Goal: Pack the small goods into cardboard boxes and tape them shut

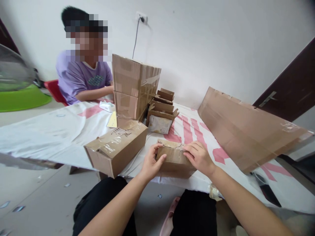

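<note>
A small cardboard box (175,162) sits at the table's near edge in front of me. Glossy clear tape (178,148) and a dark zigzag print run along its upper side. My left hand (153,162) grips the box's left end, thumb on the near face and fingers at the top. At the right end, my right hand (199,155) pinches with thumb and fingertips at the tape; its exact hold is partly hidden by the fingers. A longer taped cardboard box (116,144) lies to the left, apart from my hands.
Stacked cardboard boxes (126,88) stand beyond, with several open-flapped boxes (161,119) beside them. A large cardboard sheet (246,131) leans at the right. A tape dispenser (265,188) lies near the right edge. Another person (83,72) sits across the cloth-covered table (61,131).
</note>
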A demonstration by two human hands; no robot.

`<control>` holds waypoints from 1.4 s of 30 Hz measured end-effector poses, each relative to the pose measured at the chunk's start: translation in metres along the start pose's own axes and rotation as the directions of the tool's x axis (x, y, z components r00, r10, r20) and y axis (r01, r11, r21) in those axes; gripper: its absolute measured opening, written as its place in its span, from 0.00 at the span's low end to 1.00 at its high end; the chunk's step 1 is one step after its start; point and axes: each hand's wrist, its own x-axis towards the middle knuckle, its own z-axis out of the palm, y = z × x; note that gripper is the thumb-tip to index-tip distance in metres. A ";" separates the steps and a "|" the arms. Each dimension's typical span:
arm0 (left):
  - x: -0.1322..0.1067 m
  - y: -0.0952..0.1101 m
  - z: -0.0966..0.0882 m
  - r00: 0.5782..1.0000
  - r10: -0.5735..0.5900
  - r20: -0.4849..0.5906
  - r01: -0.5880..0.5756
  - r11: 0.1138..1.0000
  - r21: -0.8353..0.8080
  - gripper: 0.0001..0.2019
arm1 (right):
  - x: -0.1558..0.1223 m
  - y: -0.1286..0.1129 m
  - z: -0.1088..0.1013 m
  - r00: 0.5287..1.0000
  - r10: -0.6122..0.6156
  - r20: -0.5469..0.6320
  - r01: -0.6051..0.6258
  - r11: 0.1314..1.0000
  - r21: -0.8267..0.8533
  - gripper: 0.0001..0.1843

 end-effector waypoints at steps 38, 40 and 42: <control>-0.018 0.023 -0.006 0.887 0.450 0.104 -0.457 0.888 0.056 0.17 | -0.239 0.072 0.042 0.583 0.773 0.251 -0.715 0.635 -0.294 0.13; -0.016 0.024 -0.010 0.892 0.432 0.131 -0.436 0.900 0.001 0.18 | -0.257 0.067 0.046 0.659 0.734 0.166 -0.702 0.679 -0.216 0.16; -0.014 0.026 -0.013 0.876 0.446 0.185 -0.446 0.894 -0.046 0.18 | -0.273 0.062 0.048 0.696 0.713 0.087 -0.700 0.700 -0.143 0.17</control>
